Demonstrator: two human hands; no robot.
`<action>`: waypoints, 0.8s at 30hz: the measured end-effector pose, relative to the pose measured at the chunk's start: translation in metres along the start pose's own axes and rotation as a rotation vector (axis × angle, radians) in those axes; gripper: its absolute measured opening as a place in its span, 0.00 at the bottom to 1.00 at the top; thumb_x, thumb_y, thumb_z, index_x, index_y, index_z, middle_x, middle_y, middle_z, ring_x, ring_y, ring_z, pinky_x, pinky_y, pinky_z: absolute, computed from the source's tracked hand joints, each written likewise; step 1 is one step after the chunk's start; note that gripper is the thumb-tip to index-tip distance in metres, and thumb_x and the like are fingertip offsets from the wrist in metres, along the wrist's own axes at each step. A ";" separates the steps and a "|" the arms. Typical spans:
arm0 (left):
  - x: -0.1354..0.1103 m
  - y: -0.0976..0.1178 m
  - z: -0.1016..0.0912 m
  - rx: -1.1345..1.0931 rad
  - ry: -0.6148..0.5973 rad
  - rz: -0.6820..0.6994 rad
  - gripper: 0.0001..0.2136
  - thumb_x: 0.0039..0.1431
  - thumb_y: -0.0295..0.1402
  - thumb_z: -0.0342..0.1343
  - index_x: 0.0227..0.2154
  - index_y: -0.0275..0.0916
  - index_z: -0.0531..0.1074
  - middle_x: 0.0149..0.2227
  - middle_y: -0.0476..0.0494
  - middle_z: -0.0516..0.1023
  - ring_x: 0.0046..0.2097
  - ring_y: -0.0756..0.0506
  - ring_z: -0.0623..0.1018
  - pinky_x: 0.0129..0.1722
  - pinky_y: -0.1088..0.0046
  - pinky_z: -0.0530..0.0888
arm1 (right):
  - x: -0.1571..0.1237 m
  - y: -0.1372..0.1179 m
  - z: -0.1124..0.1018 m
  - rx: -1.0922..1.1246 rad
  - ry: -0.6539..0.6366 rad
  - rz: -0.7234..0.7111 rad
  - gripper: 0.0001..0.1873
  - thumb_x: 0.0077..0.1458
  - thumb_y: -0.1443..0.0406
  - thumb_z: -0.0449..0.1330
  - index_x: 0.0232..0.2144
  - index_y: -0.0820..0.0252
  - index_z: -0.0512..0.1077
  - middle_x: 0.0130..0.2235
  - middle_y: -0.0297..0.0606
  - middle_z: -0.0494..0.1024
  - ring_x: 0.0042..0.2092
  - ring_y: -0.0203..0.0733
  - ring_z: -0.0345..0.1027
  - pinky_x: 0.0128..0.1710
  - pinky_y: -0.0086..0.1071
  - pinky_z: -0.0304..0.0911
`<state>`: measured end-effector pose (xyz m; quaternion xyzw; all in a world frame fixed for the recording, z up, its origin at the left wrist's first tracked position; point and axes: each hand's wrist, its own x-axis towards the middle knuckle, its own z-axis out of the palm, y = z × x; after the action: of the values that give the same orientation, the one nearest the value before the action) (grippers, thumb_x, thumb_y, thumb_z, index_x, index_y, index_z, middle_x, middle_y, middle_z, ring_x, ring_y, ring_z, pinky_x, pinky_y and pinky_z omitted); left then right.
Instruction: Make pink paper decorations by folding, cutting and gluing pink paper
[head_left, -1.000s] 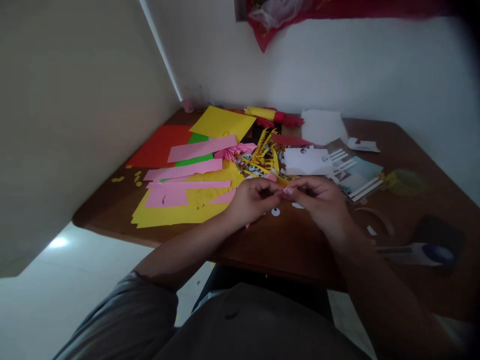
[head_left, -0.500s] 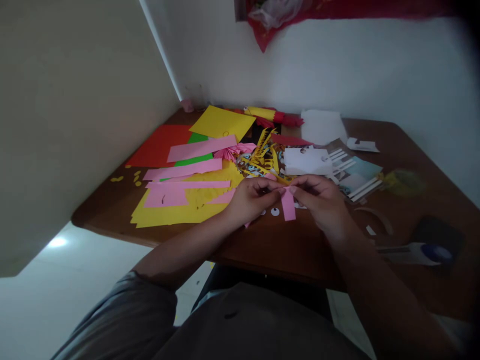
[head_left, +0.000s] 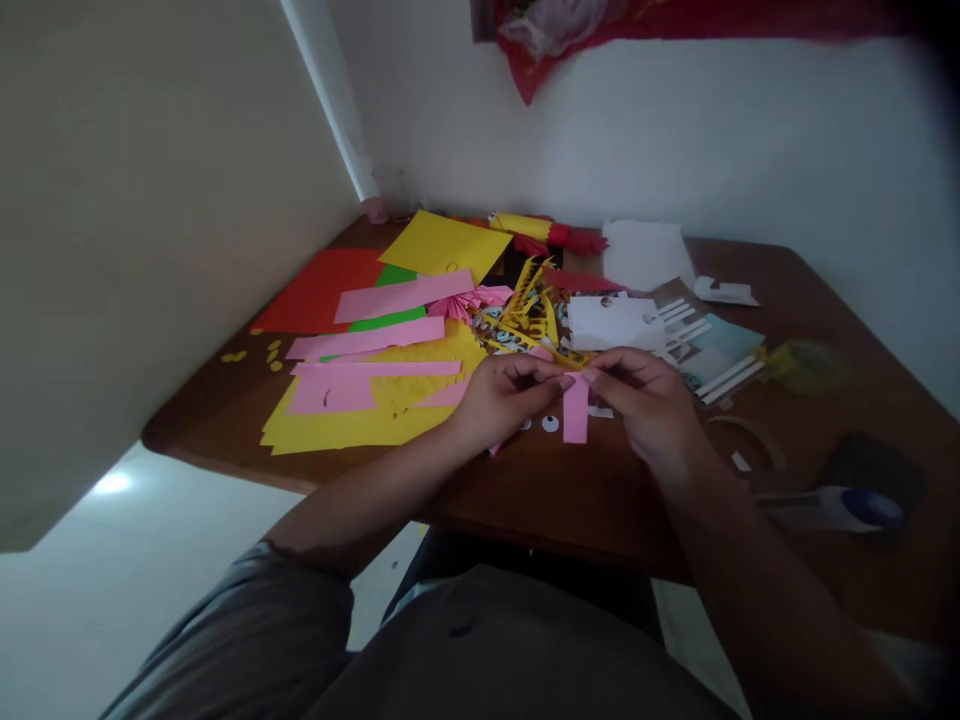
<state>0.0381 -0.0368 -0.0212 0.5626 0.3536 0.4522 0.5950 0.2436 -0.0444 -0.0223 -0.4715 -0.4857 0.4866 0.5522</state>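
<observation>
A short pink paper strip (head_left: 576, 410) hangs upright between my hands, above the front part of the table. My left hand (head_left: 504, 400) pinches its top left corner between thumb and fingers. On the other side my right hand (head_left: 641, 400) pinches the top right corner the same way. My fingers cover the strip's upper edge. Just left of the strip, a round white paper eye (head_left: 550, 424) with a dark dot lies on the wood, and part of a second one shows by my left fingers. A small white scrap (head_left: 600, 412) lies behind the strip.
Left on the brown table (head_left: 555, 500) are yellow sheets (head_left: 337, 432), pink strips (head_left: 367, 338) and a red-orange sheet (head_left: 319, 290). Yellow cut scraps (head_left: 529, 310) and a white card (head_left: 611, 322) lie beyond my hands. At right are a tape roll (head_left: 806, 365) and a blue-and-white cutter (head_left: 847, 508).
The pink strip has turned slightly, so its lower end now hangs straighter and a little further left. My right hand has shifted very slightly. Both hands still pinch the strip.
</observation>
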 end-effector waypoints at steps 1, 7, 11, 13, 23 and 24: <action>0.000 0.000 0.000 0.002 -0.001 0.004 0.18 0.60 0.48 0.76 0.40 0.37 0.89 0.30 0.46 0.85 0.26 0.52 0.77 0.26 0.77 0.76 | 0.000 -0.001 0.000 0.001 -0.007 0.000 0.23 0.43 0.47 0.83 0.30 0.52 0.81 0.32 0.35 0.81 0.32 0.40 0.72 0.34 0.37 0.73; -0.002 0.000 -0.001 0.065 0.009 0.002 0.19 0.61 0.50 0.75 0.38 0.36 0.88 0.27 0.46 0.83 0.25 0.52 0.76 0.24 0.77 0.74 | 0.000 -0.001 -0.001 -0.005 -0.044 0.022 0.22 0.44 0.48 0.83 0.31 0.54 0.82 0.31 0.35 0.82 0.30 0.39 0.70 0.32 0.35 0.70; -0.002 -0.002 -0.002 0.081 0.007 0.028 0.19 0.61 0.50 0.74 0.36 0.36 0.87 0.26 0.46 0.82 0.25 0.51 0.76 0.25 0.77 0.74 | 0.001 0.004 -0.004 -0.060 -0.093 0.001 0.19 0.48 0.50 0.82 0.31 0.54 0.83 0.32 0.35 0.83 0.32 0.40 0.73 0.35 0.35 0.71; -0.002 -0.003 -0.002 0.089 0.007 0.052 0.18 0.61 0.49 0.74 0.35 0.36 0.86 0.26 0.46 0.82 0.25 0.51 0.76 0.25 0.77 0.74 | 0.001 0.006 -0.005 -0.085 -0.123 -0.013 0.18 0.50 0.50 0.81 0.31 0.54 0.84 0.33 0.35 0.84 0.33 0.40 0.73 0.37 0.35 0.71; -0.003 -0.001 -0.003 0.118 0.003 0.021 0.18 0.64 0.48 0.72 0.33 0.35 0.83 0.27 0.44 0.83 0.24 0.51 0.77 0.23 0.77 0.70 | -0.003 -0.001 0.002 -0.081 -0.222 0.002 0.19 0.53 0.49 0.79 0.31 0.55 0.83 0.31 0.35 0.83 0.33 0.41 0.76 0.38 0.36 0.73; -0.003 0.000 -0.003 0.121 -0.002 0.015 0.19 0.64 0.49 0.72 0.33 0.35 0.84 0.27 0.44 0.83 0.25 0.50 0.78 0.24 0.77 0.71 | -0.003 0.000 0.002 -0.077 -0.213 0.000 0.19 0.53 0.49 0.80 0.31 0.55 0.83 0.31 0.35 0.83 0.33 0.41 0.76 0.37 0.36 0.73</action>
<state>0.0349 -0.0383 -0.0219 0.6007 0.3752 0.4339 0.5569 0.2419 -0.0473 -0.0223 -0.4378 -0.5599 0.5151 0.4790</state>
